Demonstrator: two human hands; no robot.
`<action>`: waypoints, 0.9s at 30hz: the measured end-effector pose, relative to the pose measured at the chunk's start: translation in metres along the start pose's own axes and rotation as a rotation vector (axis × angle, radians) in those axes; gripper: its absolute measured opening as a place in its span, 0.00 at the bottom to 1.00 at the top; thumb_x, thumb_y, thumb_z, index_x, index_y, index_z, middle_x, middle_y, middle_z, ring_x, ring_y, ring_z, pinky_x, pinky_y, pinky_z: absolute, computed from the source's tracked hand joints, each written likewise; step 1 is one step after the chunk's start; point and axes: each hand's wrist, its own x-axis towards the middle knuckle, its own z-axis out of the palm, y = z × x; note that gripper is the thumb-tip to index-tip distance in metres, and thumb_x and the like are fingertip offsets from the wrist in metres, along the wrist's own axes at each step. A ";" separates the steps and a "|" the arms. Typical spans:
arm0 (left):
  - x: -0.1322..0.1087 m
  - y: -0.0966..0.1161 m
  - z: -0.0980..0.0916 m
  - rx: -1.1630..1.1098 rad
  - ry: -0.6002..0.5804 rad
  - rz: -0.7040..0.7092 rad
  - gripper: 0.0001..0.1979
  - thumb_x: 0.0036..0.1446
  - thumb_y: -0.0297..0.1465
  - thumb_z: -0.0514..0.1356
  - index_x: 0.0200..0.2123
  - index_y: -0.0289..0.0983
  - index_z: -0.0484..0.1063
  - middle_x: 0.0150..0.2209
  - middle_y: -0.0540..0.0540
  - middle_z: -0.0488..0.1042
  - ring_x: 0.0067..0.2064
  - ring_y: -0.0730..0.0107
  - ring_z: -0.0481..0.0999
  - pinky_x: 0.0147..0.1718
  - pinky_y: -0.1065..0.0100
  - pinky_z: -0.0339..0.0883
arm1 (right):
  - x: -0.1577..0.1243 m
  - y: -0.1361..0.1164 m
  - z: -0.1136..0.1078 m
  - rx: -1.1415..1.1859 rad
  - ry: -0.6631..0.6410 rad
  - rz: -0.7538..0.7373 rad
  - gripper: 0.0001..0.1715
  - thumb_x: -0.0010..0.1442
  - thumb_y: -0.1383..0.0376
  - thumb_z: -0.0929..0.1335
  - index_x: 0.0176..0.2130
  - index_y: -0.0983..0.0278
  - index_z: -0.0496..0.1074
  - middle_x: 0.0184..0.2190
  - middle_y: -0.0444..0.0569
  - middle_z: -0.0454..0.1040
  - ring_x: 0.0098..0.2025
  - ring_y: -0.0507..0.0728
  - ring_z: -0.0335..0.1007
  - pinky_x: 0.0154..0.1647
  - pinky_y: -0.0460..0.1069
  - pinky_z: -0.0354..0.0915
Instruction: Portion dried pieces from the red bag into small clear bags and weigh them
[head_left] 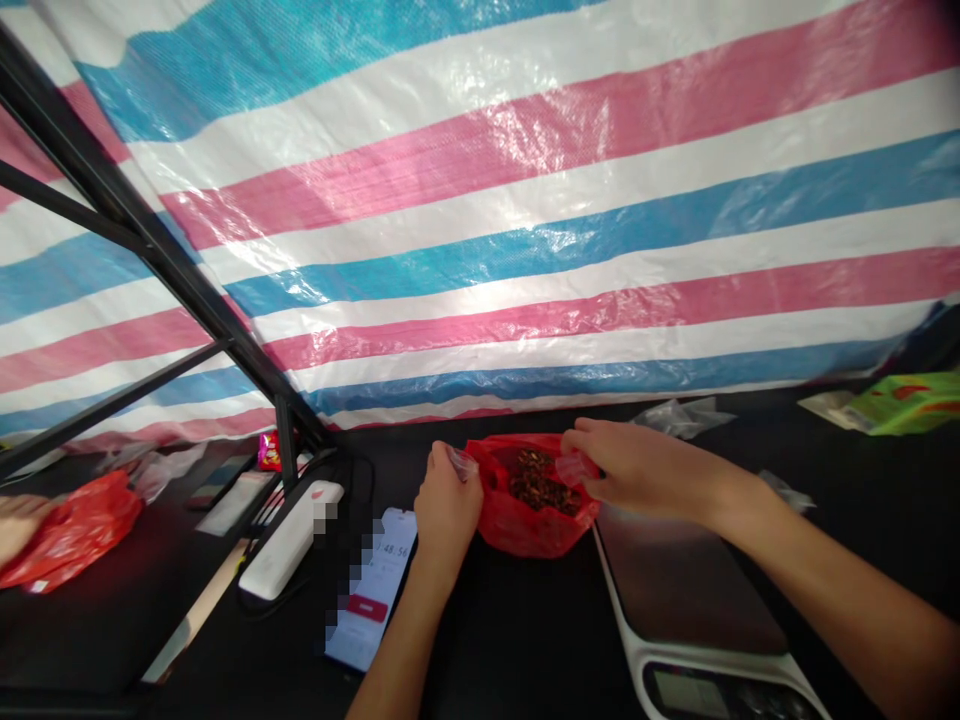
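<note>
A red plastic bag [517, 535] stands on the black table with its mouth held wide. Inside it lie dark brown dried bits, like spice pieces or husks [544, 480]; their exact kind I cannot make out. My left hand [450, 495] is closed on the bag's left edge. On the opposite side, my right hand [626, 465] pinches the right edge. Just right of the bag sits a kitchen scale [682, 585] with a dark plate and a small display, partly under my right forearm. Left of my left wrist lies a lit phone [382, 590].
A white power strip [291, 540] with a black cable lies left of the phone. Another person's hand [19, 525] touches a second red bag [86, 525] at far left. Clear plastic bags [686, 415] and a green packet [907, 403] lie behind the scale. A black frame [184, 290] rises left.
</note>
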 end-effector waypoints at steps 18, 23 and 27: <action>-0.035 0.003 0.010 -0.528 -0.522 0.248 0.27 0.54 0.30 0.71 0.48 0.41 0.57 0.48 0.44 0.73 0.46 0.64 0.79 0.44 0.67 0.72 | 0.023 -0.010 0.040 -0.081 -0.036 -0.171 0.11 0.61 0.69 0.70 0.45 0.64 0.78 0.46 0.58 0.82 0.53 0.67 0.77 0.58 0.60 0.66; -0.036 0.004 0.012 -0.455 -0.467 0.240 0.28 0.52 0.29 0.71 0.47 0.42 0.57 0.48 0.46 0.68 0.45 0.65 0.78 0.42 0.67 0.71 | 0.027 -0.013 0.037 -0.029 -0.023 -0.146 0.12 0.62 0.64 0.71 0.46 0.62 0.79 0.43 0.54 0.83 0.49 0.66 0.79 0.54 0.56 0.67; -0.034 0.004 0.015 -0.387 -0.424 0.244 0.25 0.52 0.24 0.68 0.46 0.43 0.56 0.46 0.48 0.67 0.43 0.66 0.76 0.40 0.68 0.69 | 0.028 -0.016 0.036 0.026 0.002 -0.139 0.11 0.63 0.61 0.71 0.46 0.60 0.80 0.42 0.52 0.84 0.48 0.66 0.79 0.52 0.56 0.66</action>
